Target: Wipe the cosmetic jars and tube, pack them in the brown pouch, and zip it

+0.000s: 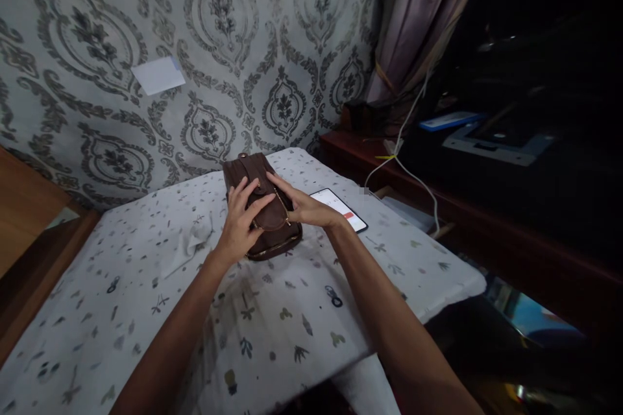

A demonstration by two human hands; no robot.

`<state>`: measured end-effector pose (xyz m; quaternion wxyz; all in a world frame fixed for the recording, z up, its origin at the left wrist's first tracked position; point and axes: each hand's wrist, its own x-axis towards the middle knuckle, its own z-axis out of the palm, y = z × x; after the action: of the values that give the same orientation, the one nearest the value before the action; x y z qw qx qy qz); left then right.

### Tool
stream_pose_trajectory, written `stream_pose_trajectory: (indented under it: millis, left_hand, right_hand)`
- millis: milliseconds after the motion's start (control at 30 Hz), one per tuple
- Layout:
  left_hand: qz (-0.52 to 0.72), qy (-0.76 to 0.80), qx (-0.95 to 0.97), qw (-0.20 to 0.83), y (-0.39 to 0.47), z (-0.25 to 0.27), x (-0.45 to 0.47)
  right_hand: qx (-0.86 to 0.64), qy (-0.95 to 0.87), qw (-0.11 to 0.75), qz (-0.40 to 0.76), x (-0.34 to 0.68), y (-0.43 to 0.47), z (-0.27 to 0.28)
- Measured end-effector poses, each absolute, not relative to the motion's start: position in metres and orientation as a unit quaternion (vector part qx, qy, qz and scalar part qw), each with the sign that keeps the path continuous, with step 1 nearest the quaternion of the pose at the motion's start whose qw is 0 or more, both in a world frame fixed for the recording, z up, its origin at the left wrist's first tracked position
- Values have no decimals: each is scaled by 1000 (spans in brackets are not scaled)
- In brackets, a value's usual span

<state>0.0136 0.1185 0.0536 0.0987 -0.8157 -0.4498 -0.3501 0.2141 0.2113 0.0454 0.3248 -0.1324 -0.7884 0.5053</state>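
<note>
A brown leather-look bag with gold zips and a snap strap lies on a white patterned sheet. My left hand holds its left side, with fingers spread over the front and thumb near the lower edge. On the other side, my right hand grips the bag along the front pocket's zip, close to a gold zip pull. The pocket's zip looks closed. Both hands cover parts of the bag, and what is inside does not show.
A phone with a lit screen lies right of the bag. Crumpled white cloth is on the left. A dark red wooden desk with a white cable stands at right; patterned wallpaper rises behind.
</note>
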Motion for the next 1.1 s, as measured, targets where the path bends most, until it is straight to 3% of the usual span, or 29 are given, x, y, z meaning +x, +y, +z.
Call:
stream_pose_trajectory:
  millis: [1100]
  left_hand:
    - [-300, -451, -823, 170, 102, 48, 20]
  right_hand:
    - [-220, -771, 434, 411, 205, 184, 22]
